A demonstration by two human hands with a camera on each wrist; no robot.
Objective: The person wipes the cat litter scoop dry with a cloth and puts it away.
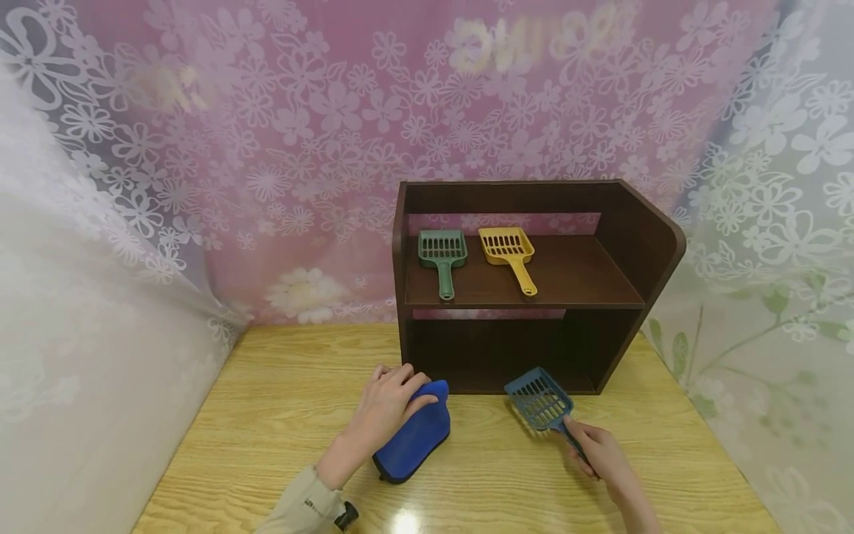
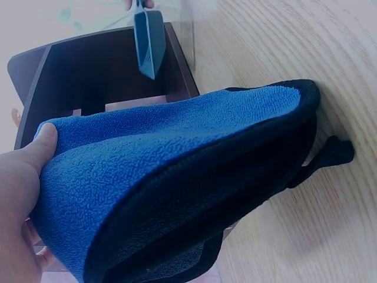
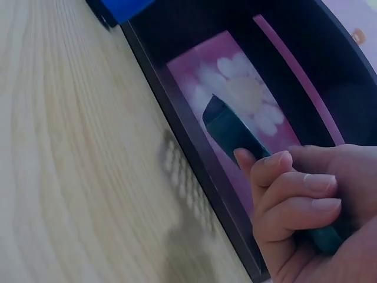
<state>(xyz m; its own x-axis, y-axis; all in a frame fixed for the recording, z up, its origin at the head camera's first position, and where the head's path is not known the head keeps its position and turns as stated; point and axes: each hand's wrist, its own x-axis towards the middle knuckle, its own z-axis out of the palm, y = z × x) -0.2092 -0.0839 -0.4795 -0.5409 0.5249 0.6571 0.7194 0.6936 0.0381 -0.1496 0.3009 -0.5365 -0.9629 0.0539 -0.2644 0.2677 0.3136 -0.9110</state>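
My left hand (image 1: 387,404) grips the top end of a blue terry cloth mitt (image 1: 419,439) with black edging. In the left wrist view the mitt (image 2: 147,141) is folded over, its dark inner side showing below and a black strap hanging off one end. My right hand (image 1: 597,452) holds a dark blue slotted litter scoop (image 1: 543,404) by its handle, fingers curled round it. The scoop is raised off the table in front of the shelf, as its shadow in the right wrist view shows. Seen there, the scoop (image 3: 232,127) is edge-on.
A dark brown two-level shelf (image 1: 520,305) stands at the back right of the wooden table (image 1: 300,386). On its upper level lie a green litter scoop (image 1: 443,252) and a yellow litter scoop (image 1: 510,251). Flowered curtains (image 1: 300,148) hang behind and at both sides.
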